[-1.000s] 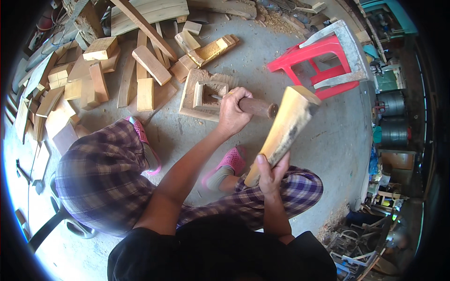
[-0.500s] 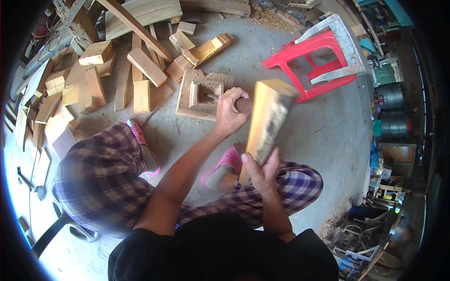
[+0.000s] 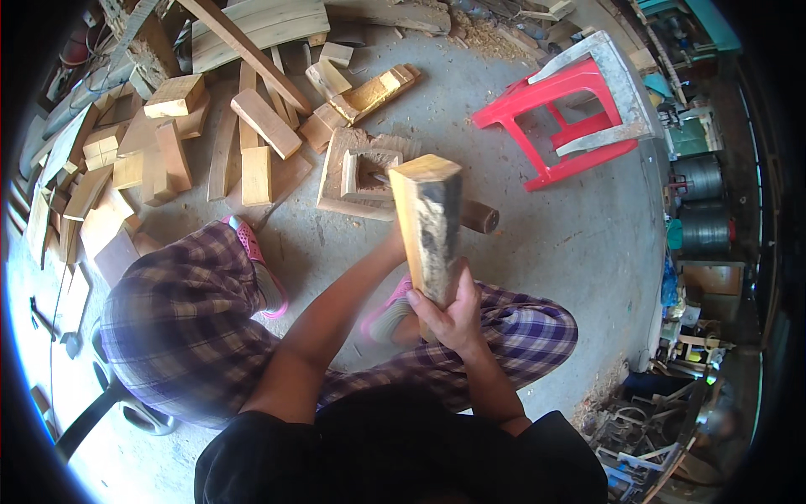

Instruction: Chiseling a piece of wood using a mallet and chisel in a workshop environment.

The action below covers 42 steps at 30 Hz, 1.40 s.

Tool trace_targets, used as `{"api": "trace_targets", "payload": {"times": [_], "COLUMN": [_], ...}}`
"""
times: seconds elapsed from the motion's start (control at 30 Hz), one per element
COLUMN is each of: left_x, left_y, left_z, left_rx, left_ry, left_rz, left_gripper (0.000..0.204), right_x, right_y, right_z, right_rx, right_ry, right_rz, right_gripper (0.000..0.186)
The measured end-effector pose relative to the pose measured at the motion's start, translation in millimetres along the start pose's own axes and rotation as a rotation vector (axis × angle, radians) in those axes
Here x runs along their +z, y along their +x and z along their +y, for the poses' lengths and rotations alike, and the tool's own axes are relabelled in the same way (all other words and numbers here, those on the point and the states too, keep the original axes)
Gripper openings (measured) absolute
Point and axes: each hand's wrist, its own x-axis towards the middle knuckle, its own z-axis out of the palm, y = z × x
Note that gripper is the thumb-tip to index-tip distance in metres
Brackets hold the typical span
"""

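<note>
In my right hand [image 3: 453, 312] is a squared wooden club [image 3: 426, 223], gripped at its narrow lower end, with yellow and dark weathered sides. The club stands in front of my left hand [image 3: 391, 245], hiding its fingers; only the wrist edge and forearm show. Past the club sticks out the round wooden handle of a chisel [image 3: 481, 217], which the earlier frame shows in my left hand. The chisel's metal end points into the square recess of a wooden block [image 3: 334, 178] on the floor. Wood dust lies in that recess.
Many cut wood pieces [image 3: 172, 97] lie heaped at the left. A red plastic stool [image 3: 546, 160] lies tipped over at the right. Wood shavings [image 3: 491, 42] cover the far floor. Metal parts [image 3: 638, 420] and shop clutter line the right edge. My feet in pink clogs [image 3: 245, 238] flank the work.
The club has swung left and now stands more upright, covering my left hand. My right hand has shifted slightly left with it. The chisel handle's end has come into view right of the club.
</note>
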Motion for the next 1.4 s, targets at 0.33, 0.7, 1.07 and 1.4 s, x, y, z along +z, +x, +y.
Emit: {"api": "trace_targets", "payload": {"times": [0.33,0.7,1.07,1.4], "left_x": [40,42,45,48], "left_y": [29,40,30,20], "left_z": [71,113,101,94], "left_rx": [0.102,0.073,0.054,0.073], "left_ry": [0.456,0.557,0.645,0.75], "left_rz": [0.079,0.11,0.034,-0.067], "left_gripper": [0.021,0.02,0.022,0.016], "right_x": [-15,-10,2,2], "right_y": [-6,-5,-8,-10], "right_z": [9,17,8,13], "right_rx": [0.054,0.063,-0.048,-0.143], "right_ry": [-0.026,-0.117,-0.365,-0.473], "right_rz": [0.035,-0.058,-0.228,-0.243], "right_gripper": [0.053,0.053,0.058,0.06]}}
